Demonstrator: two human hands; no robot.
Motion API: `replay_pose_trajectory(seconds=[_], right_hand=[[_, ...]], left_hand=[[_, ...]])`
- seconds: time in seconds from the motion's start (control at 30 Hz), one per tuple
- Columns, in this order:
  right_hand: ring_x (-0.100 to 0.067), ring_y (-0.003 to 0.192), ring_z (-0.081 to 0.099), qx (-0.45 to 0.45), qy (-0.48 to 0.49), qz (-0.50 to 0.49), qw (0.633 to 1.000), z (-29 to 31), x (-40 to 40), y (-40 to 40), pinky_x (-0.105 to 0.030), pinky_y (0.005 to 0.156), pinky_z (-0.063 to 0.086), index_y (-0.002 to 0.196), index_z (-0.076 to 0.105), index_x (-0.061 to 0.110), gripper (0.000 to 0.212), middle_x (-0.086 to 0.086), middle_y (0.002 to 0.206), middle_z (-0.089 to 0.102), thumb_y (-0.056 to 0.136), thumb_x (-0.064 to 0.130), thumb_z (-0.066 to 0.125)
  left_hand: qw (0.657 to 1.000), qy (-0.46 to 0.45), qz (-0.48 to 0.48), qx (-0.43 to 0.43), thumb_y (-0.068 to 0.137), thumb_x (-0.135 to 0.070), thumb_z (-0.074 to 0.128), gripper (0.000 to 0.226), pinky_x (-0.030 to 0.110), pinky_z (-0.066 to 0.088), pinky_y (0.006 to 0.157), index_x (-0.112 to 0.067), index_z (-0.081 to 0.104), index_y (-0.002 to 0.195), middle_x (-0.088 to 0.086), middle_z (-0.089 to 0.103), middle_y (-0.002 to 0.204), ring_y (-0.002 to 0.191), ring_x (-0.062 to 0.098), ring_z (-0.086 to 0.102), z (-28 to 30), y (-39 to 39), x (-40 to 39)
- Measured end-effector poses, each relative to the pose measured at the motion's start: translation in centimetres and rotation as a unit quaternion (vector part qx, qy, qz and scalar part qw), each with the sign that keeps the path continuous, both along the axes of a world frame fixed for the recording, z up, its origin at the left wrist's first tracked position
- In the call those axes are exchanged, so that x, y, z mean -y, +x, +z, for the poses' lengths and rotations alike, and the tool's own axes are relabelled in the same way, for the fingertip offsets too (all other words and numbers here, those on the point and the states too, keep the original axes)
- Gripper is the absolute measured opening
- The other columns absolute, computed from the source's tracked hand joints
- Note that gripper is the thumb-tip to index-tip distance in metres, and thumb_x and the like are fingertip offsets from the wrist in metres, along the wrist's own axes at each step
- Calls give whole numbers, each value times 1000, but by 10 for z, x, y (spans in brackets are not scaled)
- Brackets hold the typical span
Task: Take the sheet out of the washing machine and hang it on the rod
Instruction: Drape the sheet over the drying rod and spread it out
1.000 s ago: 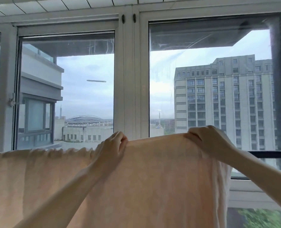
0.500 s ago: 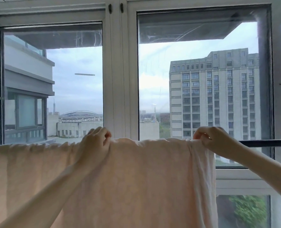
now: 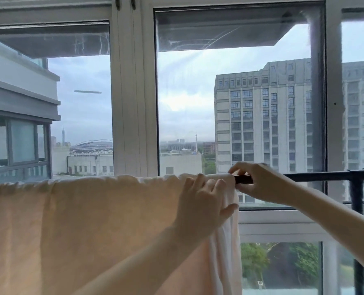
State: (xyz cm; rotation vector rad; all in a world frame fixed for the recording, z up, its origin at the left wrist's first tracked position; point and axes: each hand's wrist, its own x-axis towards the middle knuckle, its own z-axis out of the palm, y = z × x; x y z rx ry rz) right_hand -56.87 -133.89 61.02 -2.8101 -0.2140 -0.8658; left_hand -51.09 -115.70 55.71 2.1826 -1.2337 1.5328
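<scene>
With the sheet (image 3: 91,220) draped over the rod (image 3: 317,177), our left hand (image 3: 204,207) has slid right from mid-sheet to press flat-fingered by the right hand (image 3: 259,182), which pinches the edge, so hanging looks nearly finished.

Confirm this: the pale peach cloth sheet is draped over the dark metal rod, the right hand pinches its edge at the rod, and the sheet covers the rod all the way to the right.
Not quite. In the head view the pale peach sheet stops where the right hand pinches its edge; to the right, the dark metal rod is bare. The rest stands.
</scene>
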Motion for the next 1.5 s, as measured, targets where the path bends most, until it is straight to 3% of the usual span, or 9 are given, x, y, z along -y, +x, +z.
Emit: replay_pose_trajectory(seconds=[0.1,0.23,0.33,0.47,0.73,0.97,1.13,1.27,1.5], right_hand=[[-7,75,67,37,-55,-5,998,-5,-6,6,-31,68,58,113,53,30,30,6,94,72,86,37,64],[-9,76,64,85,-100,19,991,-7,-13,13,-36,69,56,118,52,34,40,7,101,68,84,54,56],[-10,78,62,106,-106,23,988,-7,-20,16,-37,72,54,113,60,32,42,8,99,66,82,58,46],[-10,66,61,108,-136,28,984,4,-35,18,-33,64,53,89,66,24,41,9,78,64,94,49,34],[-16,60,59,140,-86,-23,986,32,-91,56,-25,51,43,84,61,21,24,6,65,61,97,34,45],[-5,43,63,107,64,104,987,55,-155,89,-24,53,54,84,67,16,21,3,54,68,97,22,51],[-20,62,65,168,-38,111,979,57,-205,116,-29,63,57,93,69,5,15,-8,76,70,92,16,60],[-27,93,57,58,-3,154,986,62,-245,129,-25,77,34,109,62,3,27,-14,103,65,100,15,41],[-8,68,57,-57,46,222,972,41,-271,157,-23,64,46,119,51,19,27,-6,91,68,93,16,56]], left_hand=[[991,21,127,-36,60,-71,64,64,39,48,75,-17,60,95,0,70,69,85,29,66,-3,-10,18],[984,8,179,-15,60,-39,75,52,39,47,74,-18,64,107,1,69,63,80,32,68,-2,-1,20],[991,-10,128,-24,67,-23,68,50,33,46,69,-24,63,117,-3,69,66,73,23,68,-2,-1,10],[989,-102,-1,-108,85,-23,58,4,26,42,57,-21,61,85,-8,60,61,54,12,56,14,-13,-16],[898,-289,-131,-304,89,-14,62,4,8,37,64,-17,65,87,-13,60,75,74,-3,54,59,13,-70],[893,-297,-102,-321,89,-28,63,9,18,47,67,-20,66,88,-10,64,79,76,6,59,83,39,-143],[915,-261,-25,-306,72,-33,80,29,12,43,54,-22,66,94,-13,62,75,66,0,56,87,47,-193],[900,-337,-5,-276,75,-32,77,18,24,49,64,-20,69,84,-4,67,74,69,10,62,89,65,-231],[852,-414,45,-316,80,-21,71,6,26,47,64,-17,68,77,-1,67,70,71,16,62,68,95,-288]])
